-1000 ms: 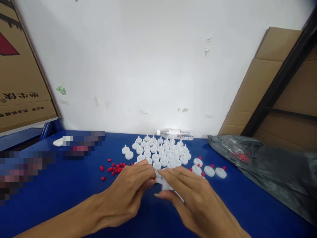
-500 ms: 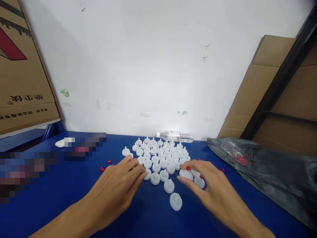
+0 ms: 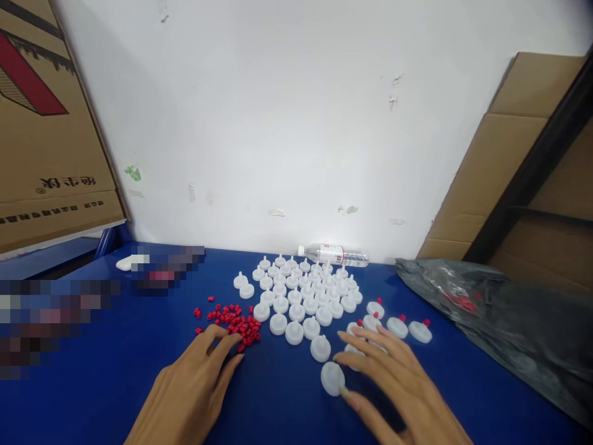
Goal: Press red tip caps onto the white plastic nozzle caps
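My left hand [image 3: 194, 383] lies flat on the blue table [image 3: 92, 395], fingers stretched, tips at the near edge of a pile of small red caps [image 3: 234, 321]. My right hand [image 3: 393, 389] is spread over the table, its thumb touching a loose white disc cap [image 3: 332, 378] and its fingertips by capped white discs [image 3: 370, 322]. Neither hand holds anything. A cluster of several white disc caps [image 3: 301, 290] with nozzles sits just beyond both hands.
A clear water bottle [image 3: 333, 254] lies by the white wall. A black plastic bag [image 3: 500, 321] with red pieces covers the right side of the table. Cardboard boxes [image 3: 50, 142] stand left, flat cardboard [image 3: 509, 161] and a black frame right. A small white object [image 3: 124, 264] lies far left.
Both hands have pulled back toward me and apart from the white caps. The left hand now rests by the red caps, which it had covered; the right thumb touches the loose cap.
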Motion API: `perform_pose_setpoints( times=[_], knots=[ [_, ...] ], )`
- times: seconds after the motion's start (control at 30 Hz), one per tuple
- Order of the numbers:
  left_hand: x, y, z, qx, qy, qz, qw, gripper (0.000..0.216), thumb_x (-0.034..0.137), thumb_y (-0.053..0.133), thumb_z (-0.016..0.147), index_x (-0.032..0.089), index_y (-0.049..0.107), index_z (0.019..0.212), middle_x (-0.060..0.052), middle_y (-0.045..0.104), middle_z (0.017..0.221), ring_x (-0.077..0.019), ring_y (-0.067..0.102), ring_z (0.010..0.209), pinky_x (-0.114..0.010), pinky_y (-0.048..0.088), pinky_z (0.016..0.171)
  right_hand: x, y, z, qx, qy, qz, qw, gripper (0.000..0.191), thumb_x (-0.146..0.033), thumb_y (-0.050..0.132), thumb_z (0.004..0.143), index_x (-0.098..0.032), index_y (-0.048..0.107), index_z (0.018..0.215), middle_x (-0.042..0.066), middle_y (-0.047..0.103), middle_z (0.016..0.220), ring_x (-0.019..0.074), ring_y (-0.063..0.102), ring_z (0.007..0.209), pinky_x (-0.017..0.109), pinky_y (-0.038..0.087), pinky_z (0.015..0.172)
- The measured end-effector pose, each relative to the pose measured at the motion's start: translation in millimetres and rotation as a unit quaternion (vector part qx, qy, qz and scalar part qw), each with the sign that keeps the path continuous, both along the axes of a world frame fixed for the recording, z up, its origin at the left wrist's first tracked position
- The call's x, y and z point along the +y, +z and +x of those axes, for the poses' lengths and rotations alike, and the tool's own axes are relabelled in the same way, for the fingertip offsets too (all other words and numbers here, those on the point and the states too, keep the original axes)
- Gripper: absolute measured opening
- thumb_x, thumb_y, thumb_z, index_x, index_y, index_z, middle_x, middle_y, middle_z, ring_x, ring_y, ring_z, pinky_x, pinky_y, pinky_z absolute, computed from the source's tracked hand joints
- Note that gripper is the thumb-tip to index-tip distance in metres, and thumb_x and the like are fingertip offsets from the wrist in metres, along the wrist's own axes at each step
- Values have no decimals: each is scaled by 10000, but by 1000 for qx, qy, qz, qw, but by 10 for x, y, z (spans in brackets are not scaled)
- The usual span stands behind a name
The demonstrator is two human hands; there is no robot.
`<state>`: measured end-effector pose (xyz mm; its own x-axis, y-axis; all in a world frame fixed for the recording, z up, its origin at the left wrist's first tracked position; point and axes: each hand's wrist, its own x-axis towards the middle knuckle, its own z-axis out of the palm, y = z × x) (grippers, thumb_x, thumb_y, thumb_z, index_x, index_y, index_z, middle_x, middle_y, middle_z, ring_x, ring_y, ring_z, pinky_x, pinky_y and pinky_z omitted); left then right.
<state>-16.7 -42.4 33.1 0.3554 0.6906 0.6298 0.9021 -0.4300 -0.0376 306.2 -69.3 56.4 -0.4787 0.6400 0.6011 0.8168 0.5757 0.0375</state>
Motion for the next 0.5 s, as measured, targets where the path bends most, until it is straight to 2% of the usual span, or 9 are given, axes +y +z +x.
perform_pose_setpoints(
  times=[0.1,0.2,0.33,0.5],
  knots=[
    [13,52,5,11,-2,-15,1000,425,301,267,1064,238,684,1004,-49,735,936,-168,728,641,-233,517,428,-24,-5,-101,-43,48,-5,998,311,-375,759,862,-311,714,1163,19,745,1241,314,715,1132,481,614,949],
    [39,41,1,13,-3,-42,999,433,279,269,1058,240,691,970,-35,737,894,-163,706,582,-233,515,423,-8,-26,-148,-60,58,-21,996,259,-323,796,829,-281,727,1075,26,776,1162,313,739,1077,469,632,913],
    [41,-8,-14,-40,-13,-50,998,350,285,344,1042,248,687,978,-30,732,907,-170,710,604,-240,542,476,16,-53,-117,-31,62,-51,996,193,-249,739,870,-283,705,1057,23,785,1102,275,751,1043,428,626,927],
    [-107,-2,47,-170,-35,-70,982,177,370,508,1011,297,636,1110,12,762,904,-165,731,619,-222,549,465,-48,-82,-63,56,81,-85,991,226,-185,640,935,-301,680,1126,30,761,1144,208,750,1043,259,603,922]
  ],
)
